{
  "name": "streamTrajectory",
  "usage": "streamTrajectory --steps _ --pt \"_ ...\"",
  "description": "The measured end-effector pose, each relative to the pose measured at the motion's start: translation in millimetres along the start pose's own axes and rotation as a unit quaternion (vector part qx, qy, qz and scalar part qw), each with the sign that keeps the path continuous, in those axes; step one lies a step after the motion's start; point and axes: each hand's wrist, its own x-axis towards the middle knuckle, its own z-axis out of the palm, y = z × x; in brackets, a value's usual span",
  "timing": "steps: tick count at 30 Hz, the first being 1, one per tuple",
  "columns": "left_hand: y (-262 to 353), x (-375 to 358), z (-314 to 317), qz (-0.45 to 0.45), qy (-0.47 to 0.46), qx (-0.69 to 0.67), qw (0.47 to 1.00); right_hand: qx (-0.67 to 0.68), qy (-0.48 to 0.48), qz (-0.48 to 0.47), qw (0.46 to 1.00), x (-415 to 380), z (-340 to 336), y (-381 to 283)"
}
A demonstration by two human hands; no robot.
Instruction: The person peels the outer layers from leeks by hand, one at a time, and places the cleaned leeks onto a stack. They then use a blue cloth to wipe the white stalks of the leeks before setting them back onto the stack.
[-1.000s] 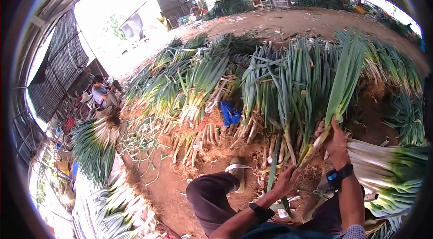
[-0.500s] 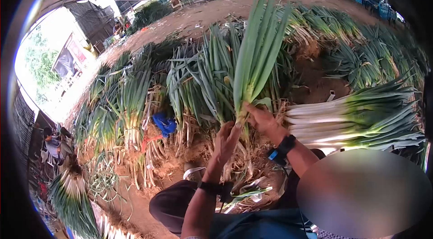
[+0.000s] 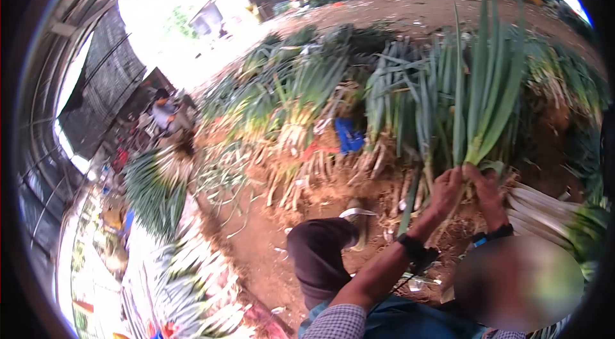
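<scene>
Upright before me stands a leek [image 3: 487, 96] with its long green leaves fanned out. My right hand [image 3: 485, 193] is closed around its neck, just below where the leaves spread. Close beside it, my left hand [image 3: 446, 193] is closed with the fingertips pinched on a single leek leaf [image 3: 459, 96] that stands apart from the fan on the left. The lower part of the leek is mostly hidden by my hands. Right of my right hand lies a pile of white-stemmed leeks [image 3: 541, 208].
Rows of untrimmed leeks [image 3: 307, 102] with roots lean across the ground ahead, with a blue cloth [image 3: 348, 136] among them. More white leeks [image 3: 198, 281] lie at lower left, near a leafy bundle [image 3: 154, 192]. A seated person [image 3: 171, 112] is further left.
My view has swung left, so everything sits further right. My left hand has gone from the leek's stem to one leaf, which now stands apart. The right hand still holds the leek.
</scene>
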Motion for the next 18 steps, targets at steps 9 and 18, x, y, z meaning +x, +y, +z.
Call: streamTrajectory --steps 9,18 --pt "2.3 -23.7 -25.1 -0.073 -0.003 -0.014 0.997 0.245 -0.034 0.008 0.969 -11.8 14.5 -89.3" --pt "18.8 -48.6 -40.6 -0.070 0.029 -0.078 0.994 -0.033 0.067 -0.015 0.997 -2.0 23.0 -82.6"
